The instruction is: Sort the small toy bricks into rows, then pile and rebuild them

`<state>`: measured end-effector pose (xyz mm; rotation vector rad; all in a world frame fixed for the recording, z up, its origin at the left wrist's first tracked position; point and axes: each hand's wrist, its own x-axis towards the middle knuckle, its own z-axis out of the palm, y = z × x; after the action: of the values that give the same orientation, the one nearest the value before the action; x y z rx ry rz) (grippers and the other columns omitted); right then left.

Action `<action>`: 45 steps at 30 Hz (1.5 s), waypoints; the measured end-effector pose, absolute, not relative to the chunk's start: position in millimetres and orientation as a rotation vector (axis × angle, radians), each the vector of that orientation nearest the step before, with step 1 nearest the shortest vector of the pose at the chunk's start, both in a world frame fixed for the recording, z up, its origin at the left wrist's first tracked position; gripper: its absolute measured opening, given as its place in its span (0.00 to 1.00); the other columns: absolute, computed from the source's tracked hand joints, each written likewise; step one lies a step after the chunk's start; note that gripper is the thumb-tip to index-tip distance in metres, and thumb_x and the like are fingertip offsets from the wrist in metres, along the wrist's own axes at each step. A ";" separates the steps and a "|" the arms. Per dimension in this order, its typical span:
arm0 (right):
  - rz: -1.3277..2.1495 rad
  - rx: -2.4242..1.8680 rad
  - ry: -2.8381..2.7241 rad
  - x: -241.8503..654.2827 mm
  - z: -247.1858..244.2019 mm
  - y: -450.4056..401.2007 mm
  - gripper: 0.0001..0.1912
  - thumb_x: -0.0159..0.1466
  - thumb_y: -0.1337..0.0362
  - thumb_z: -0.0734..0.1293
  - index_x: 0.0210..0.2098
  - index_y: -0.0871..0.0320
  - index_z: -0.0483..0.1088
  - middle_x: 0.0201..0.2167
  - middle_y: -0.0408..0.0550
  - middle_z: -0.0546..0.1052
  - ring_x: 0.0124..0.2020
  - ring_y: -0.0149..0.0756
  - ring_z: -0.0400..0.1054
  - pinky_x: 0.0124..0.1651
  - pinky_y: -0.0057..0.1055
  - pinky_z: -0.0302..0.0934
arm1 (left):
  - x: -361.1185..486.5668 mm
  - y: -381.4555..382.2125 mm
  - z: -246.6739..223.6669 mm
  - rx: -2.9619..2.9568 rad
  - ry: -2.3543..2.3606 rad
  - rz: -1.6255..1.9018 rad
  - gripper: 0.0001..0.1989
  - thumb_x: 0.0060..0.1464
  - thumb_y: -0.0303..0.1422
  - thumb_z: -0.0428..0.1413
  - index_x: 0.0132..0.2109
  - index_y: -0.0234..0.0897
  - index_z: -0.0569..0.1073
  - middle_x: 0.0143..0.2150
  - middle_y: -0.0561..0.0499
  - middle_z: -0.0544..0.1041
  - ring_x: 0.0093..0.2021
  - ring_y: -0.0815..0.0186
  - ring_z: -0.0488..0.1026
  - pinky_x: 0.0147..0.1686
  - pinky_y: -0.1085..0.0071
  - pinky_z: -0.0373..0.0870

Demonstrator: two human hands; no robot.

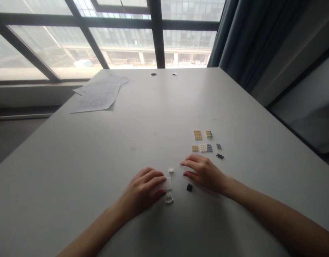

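My left hand (147, 186) rests low over the table, with its fingertips at the upper edge and its thumb at the lower edge of a small white square plate (168, 184). Part of that plate is hidden under the fingers. Just above it lies a tiny white toy brick (171, 171); a white curved piece (169, 198) sits below the thumb. To the right, my right hand (203, 172) hovers or lies with thumb and fingers apart, holding nothing visible. A small black block (189, 187) is beneath its thumb side.
Beyond my right hand are tan studded plates (197, 135), a tan and grey piece (208, 134), white studded plates (203, 148), grey plates (209, 148) and a dark jagged piece (220, 156). Paper sheets (100, 94) lie far left on the white table (86, 160).
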<state>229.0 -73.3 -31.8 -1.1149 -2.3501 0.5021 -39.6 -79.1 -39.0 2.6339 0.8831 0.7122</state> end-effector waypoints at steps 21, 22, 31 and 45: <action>0.352 -1.465 -2.187 262.8 -42.3 -54.4 0.06 0.64 0.68 0.65 0.37 0.58 0.74 0.36 0.49 0.75 0.39 0.38 0.69 0.46 0.35 0.63 | 39.1 -47.3 -40.1 2.638 0.640 0.593 0.06 0.60 0.30 0.51 0.39 0.38 0.73 0.38 0.48 0.76 0.39 0.64 0.70 0.41 0.67 0.69; 0.348 -1.470 -2.183 264.7 -42.7 -53.5 0.06 0.64 0.68 0.65 0.37 0.58 0.74 0.37 0.49 0.75 0.40 0.38 0.69 0.46 0.35 0.64 | 44.7 -44.2 -39.6 2.647 0.630 0.585 0.06 0.60 0.30 0.51 0.39 0.38 0.73 0.37 0.48 0.76 0.39 0.64 0.70 0.41 0.67 0.68; 0.165 -1.382 -2.131 270.7 -40.7 -67.3 0.09 0.64 0.68 0.63 0.43 0.59 0.73 0.39 0.51 0.74 0.41 0.39 0.68 0.46 0.35 0.64 | 64.0 -29.8 -40.1 2.659 0.599 0.562 0.04 0.59 0.31 0.53 0.40 0.37 0.72 0.40 0.48 0.76 0.41 0.64 0.70 0.45 0.67 0.68; 0.124 -1.292 -2.265 269.5 -52.5 -90.7 0.09 0.66 0.66 0.62 0.40 0.58 0.74 0.34 0.49 0.74 0.36 0.38 0.66 0.41 0.34 0.62 | 61.2 -29.8 -42.8 2.556 0.707 0.639 0.05 0.57 0.28 0.55 0.41 0.38 0.73 0.40 0.48 0.77 0.41 0.65 0.70 0.45 0.67 0.69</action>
<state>269.5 -90.7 -52.5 -1.2915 -2.2654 0.1245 61.2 -29.8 -42.8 2.5558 0.7073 0.6392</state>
